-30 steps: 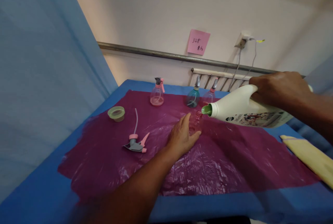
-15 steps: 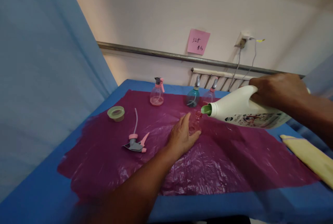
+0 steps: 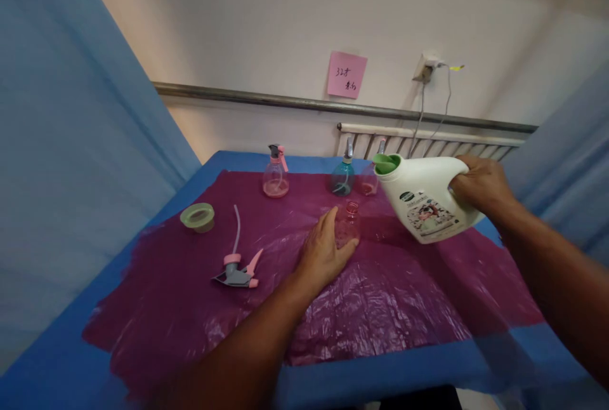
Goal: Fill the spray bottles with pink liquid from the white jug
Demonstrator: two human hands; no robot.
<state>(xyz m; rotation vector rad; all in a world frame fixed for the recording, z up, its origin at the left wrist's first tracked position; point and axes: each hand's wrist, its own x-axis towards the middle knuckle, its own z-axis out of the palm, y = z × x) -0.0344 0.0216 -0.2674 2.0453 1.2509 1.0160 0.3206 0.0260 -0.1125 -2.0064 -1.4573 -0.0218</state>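
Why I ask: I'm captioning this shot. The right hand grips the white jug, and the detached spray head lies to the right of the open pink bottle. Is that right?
Not quite: the detached spray head lies to the left of the open pink bottle, as the head view shows. The right hand does grip the white jug.

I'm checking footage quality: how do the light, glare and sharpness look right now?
Head view, light: dim, with a dark shadow band on the purple sheet below the white jug; head view, glare: pale glints on that sheet's front middle; head view, sharpness: left forearm blurred toward the bottom edge, pink bottle faint against the sheet.
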